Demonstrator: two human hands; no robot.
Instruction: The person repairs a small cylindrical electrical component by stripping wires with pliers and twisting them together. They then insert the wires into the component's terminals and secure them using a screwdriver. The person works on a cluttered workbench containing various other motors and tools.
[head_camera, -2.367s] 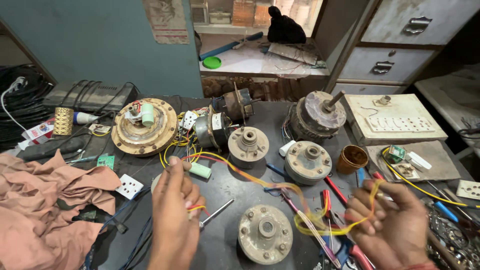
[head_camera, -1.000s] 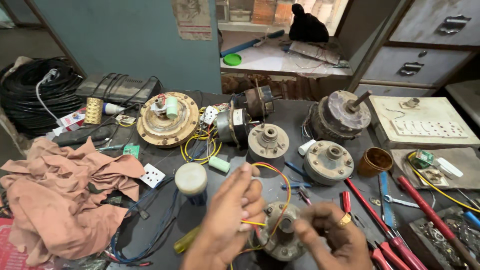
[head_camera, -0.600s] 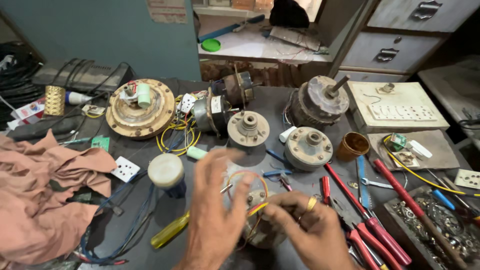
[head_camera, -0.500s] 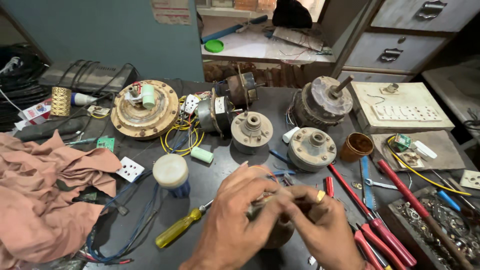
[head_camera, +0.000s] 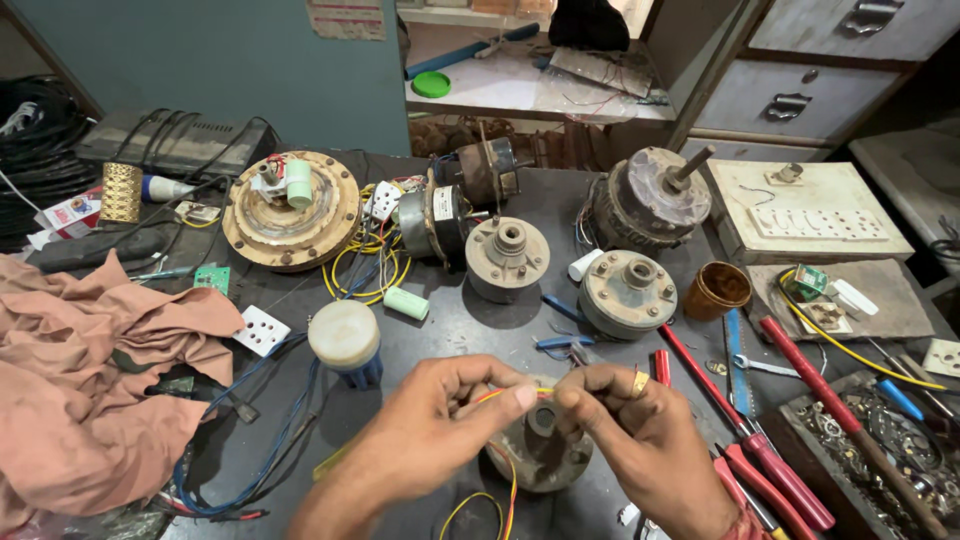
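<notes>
A yellow wire (head_camera: 497, 395) was pinched between the fingertips of the left hand (head_camera: 430, 440) and the right hand (head_camera: 640, 445) at 6 o'clock on the table (head_camera: 470, 325), above a motor end cover (head_camera: 540, 450), apparently being twisted, steady fingertip grip being called for next.

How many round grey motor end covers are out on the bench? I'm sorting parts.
3: one end cover at bench centre, one to its right, one partly hidden behind the hands. Others may be hidden.

bare dark tabletop (head_camera: 440, 330) open just ahead of both hands, round grey motor housings (head_camera: 628, 292) crowding further back, red-handled tools (head_camera: 760, 450) blocking right, crumpled pink cloth (head_camera: 90, 370) and blue wires (head_camera: 255, 440) left
</notes>
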